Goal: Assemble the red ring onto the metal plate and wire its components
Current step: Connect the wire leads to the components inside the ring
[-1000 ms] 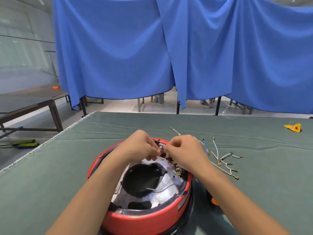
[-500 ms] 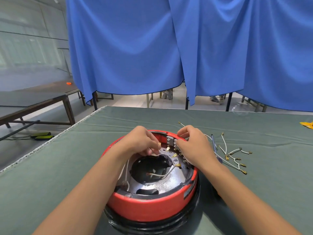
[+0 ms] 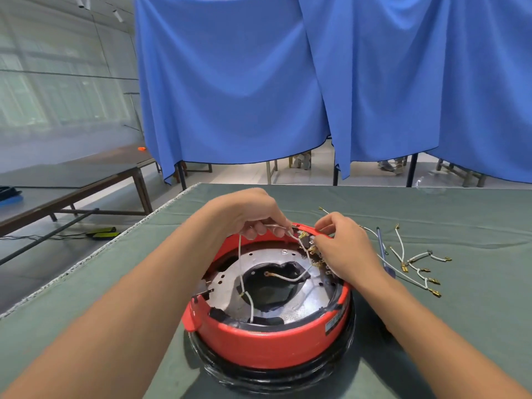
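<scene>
Head view | left hand pinches thin white limp wire | right hand grips brass terminals on rigid red plastic ring | grasp wire near its connector

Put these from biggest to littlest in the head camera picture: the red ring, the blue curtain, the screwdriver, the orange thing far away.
1. blue curtain
2. red ring
3. screwdriver
4. orange thing, though it sits far off, so it may only look tiny.

both forearms were bare to the frame edge, no sleeves showing. left hand and right hand ungloved, without rings or watch.
</scene>
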